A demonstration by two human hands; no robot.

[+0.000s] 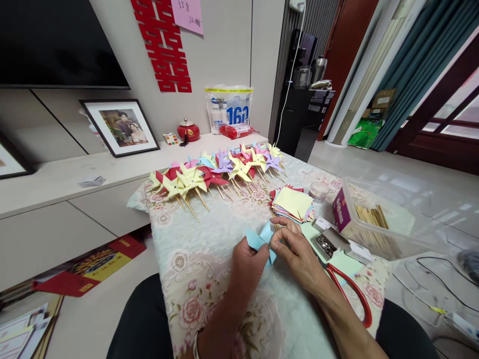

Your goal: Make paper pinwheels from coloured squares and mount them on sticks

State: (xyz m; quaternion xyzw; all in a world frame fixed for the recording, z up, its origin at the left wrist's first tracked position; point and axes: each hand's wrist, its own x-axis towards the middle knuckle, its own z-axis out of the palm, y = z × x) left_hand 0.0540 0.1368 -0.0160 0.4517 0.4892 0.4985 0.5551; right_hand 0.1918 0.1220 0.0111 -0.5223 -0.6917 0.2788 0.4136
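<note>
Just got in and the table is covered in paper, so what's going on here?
A person is holding a light blue pinwheel over the table, left hand and right hand both pinching it at the middle. A row of finished pinwheels on sticks lies at the far end. Nearby are a stack of paper squares, a tin of pins, red scissors and a clear box of sticks.

Both hands meet over the near middle of the counter (209,299), left hand (247,262) and right hand (295,249) pinching a paper pinwheel (260,239) between them. Behind that, a row of finished pinwheels (217,174) runs along the far edge. The stack of paper squares (294,203) sits just behind the right hand, a small jar (319,191) to its right. Further right is a clear tub (389,219) with sticks (370,215) in it, a little tin of pins (325,244) before it, and scissors (352,291) under the right forearm.
</note>
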